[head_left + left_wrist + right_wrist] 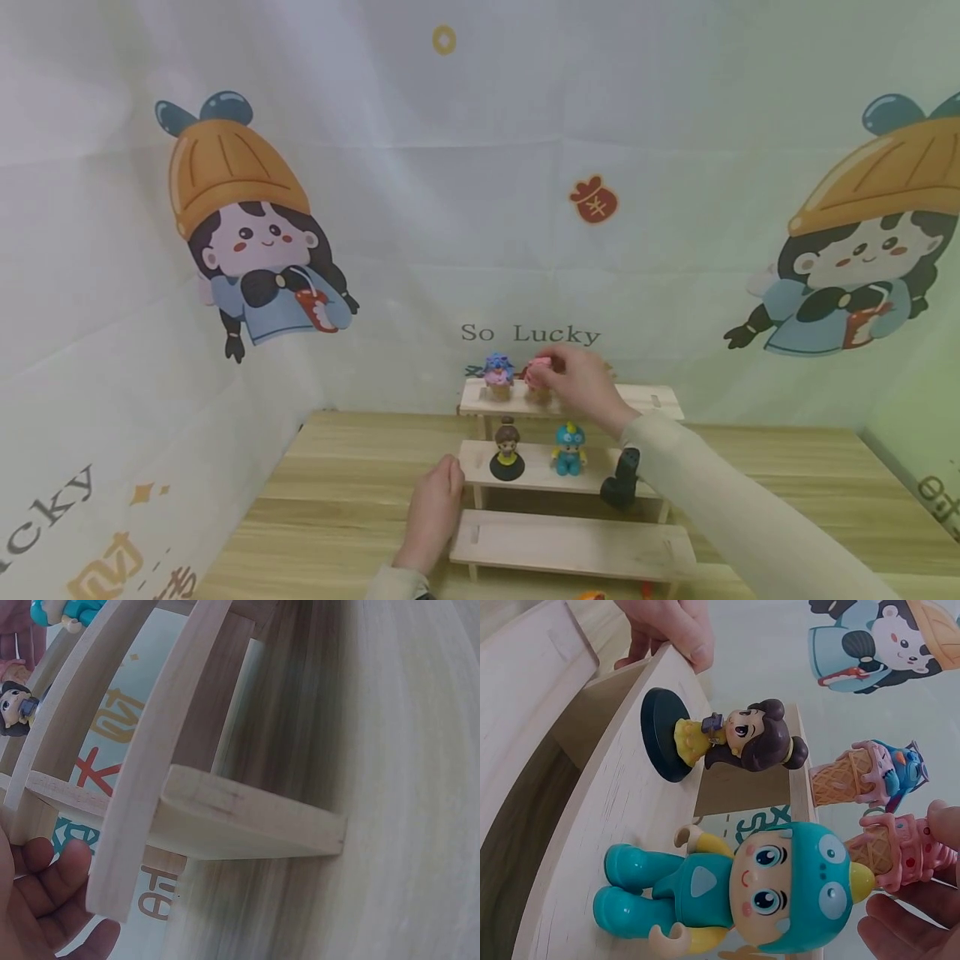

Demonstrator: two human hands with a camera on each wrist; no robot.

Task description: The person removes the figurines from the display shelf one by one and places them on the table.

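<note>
My right hand (588,383) pinches a pink ice-cream-cone figurine (904,847) at the left part of the top step. Just left of that cone stands a blue-topped ice-cream-cone figurine (498,375). My left hand (435,508) holds the left end of the middle step of a wooden stepped display stand (570,542); its curled fingers (64,877) show beside the wood in the left wrist view. On this middle step stand a doll figurine in a yellow dress (757,739) on a black round base, and a teal-suited figurine (780,889).
The stand's lowest step (525,533) is nearest me, with an orange item (592,595) partly visible below it. A wood-grain table (337,467) lies underneath. A printed cloth (480,217) hangs behind the stand. A black device (621,481) sits at my right wrist.
</note>
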